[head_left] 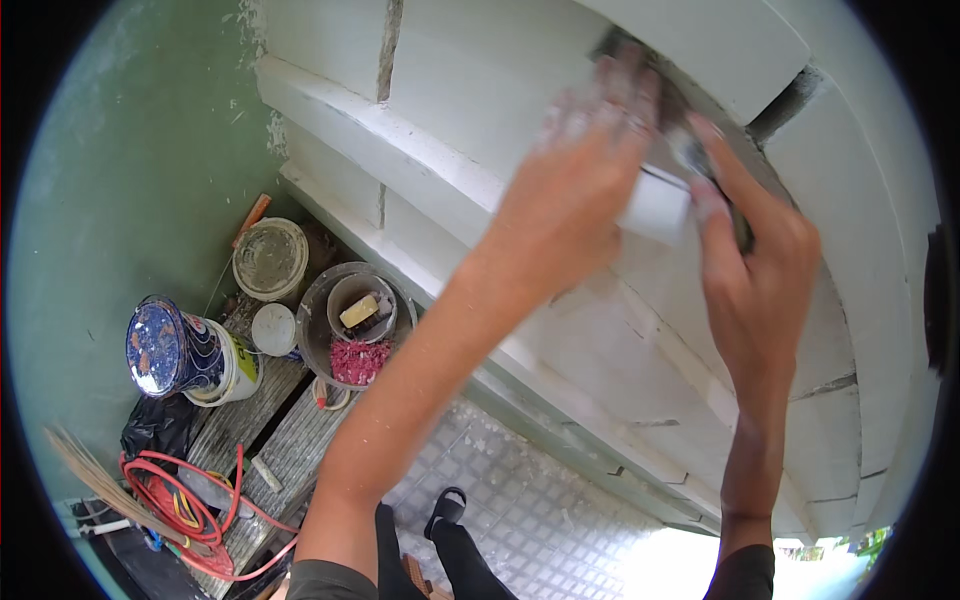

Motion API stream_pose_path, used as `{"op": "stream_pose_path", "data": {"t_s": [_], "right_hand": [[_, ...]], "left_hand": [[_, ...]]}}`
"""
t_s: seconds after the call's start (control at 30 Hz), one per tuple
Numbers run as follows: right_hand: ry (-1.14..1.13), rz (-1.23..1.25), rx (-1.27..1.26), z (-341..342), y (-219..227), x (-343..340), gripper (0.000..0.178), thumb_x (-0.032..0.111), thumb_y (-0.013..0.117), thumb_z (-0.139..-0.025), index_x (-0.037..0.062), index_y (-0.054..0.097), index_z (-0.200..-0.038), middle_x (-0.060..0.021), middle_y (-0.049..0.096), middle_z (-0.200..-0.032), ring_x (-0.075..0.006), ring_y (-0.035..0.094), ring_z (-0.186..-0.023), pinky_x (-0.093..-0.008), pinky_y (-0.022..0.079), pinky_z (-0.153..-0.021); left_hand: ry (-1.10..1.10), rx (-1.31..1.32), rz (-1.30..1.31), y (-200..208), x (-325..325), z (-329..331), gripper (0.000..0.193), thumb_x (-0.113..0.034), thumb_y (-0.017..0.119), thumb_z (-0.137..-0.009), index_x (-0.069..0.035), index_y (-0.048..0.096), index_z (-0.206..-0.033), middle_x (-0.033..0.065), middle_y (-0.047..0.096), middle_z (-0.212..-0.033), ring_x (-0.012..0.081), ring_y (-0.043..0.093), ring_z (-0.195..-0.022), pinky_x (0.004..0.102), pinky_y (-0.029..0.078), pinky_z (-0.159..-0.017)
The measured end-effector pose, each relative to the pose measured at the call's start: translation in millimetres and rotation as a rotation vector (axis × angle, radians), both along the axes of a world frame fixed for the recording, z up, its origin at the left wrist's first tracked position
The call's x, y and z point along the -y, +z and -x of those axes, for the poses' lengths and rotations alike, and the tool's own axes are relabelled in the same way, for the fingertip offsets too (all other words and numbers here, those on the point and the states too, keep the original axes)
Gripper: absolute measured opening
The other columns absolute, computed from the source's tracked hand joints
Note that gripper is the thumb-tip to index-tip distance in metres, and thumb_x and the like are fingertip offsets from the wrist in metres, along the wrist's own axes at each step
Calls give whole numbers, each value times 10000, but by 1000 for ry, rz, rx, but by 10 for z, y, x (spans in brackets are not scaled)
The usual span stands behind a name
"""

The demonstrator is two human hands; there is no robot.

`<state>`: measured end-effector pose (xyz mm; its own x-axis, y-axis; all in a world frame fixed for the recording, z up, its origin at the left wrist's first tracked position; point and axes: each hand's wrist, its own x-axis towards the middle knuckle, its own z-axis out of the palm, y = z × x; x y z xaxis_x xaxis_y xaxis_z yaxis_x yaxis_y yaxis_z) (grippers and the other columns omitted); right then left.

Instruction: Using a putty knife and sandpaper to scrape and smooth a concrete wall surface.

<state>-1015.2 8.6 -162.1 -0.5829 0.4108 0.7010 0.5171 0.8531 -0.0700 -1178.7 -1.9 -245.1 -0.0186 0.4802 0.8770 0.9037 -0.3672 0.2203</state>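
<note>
**White-Dusted Fingers, a Narrow Seam and Little Margin for a Slip**

The tool (686, 152) stands at the upper part of the pale wall (470, 80), its handle clasped between the thumb and fingers of my right hand (765, 255). Beside it shows a white piece (657, 207) I cannot identify. My left hand (590, 170), fingertips whitened, reaches across to a dark edge (607, 42) at the seam; blur hides whether that grip is clenched or only pressing.

Too hard a push could send the tool skidding into my own left fingers, so close beside it. The open gap (788, 103) nearby could catch a corner and twist the handle. Powdery skin could cost me my hold, letting the tool tumble past the ledge (400, 140) to the tiled floor (600, 520).

Farther off, on the plank surface (310, 435), the blue can (155, 345) leans and might topple if knocked; the loose red hose (150, 475) could snag a passing arm.
</note>
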Motion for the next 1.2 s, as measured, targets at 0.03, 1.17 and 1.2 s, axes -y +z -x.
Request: {"op": "stream_pose_path", "data": {"t_s": [0.03, 1.17, 1.2], "right_hand": [[-1, -2, -4, 103, -8, -23, 391, 61, 625, -938, 56, 701, -1322, -97, 641, -710, -126, 395, -596, -320, 375, -555], [-94, 1063, 36, -2113, -1978, 1876, 266, 136, 640, -949, -42, 716, -1131, -190, 635, -785, -240, 592, -680, -375, 495, -672], [-121, 1089, 97, -2166, -1999, 1852, 258, 135, 642, -946, -39, 716, -1122, -194, 638, -787, -249, 605, -686, -377, 495, -672]], "left_hand": [[17, 46, -20, -23, -11, 102, 884, 81, 668, -663, 82, 376, -1497, 324, 312, -1601, 491, 329, -1484, 565, 340, -1195], [104, 796, -448, 105, -389, -658, 223, -167, 663, -988, 35, 576, -946, 117, 640, -838, 181, 590, -677, 347, 471, -628], [-46, 780, -453, 39, -338, -807, 241, -179, 666, -989, 29, 563, -922, 111, 640, -853, 177, 590, -683, 342, 469, -629]]}}
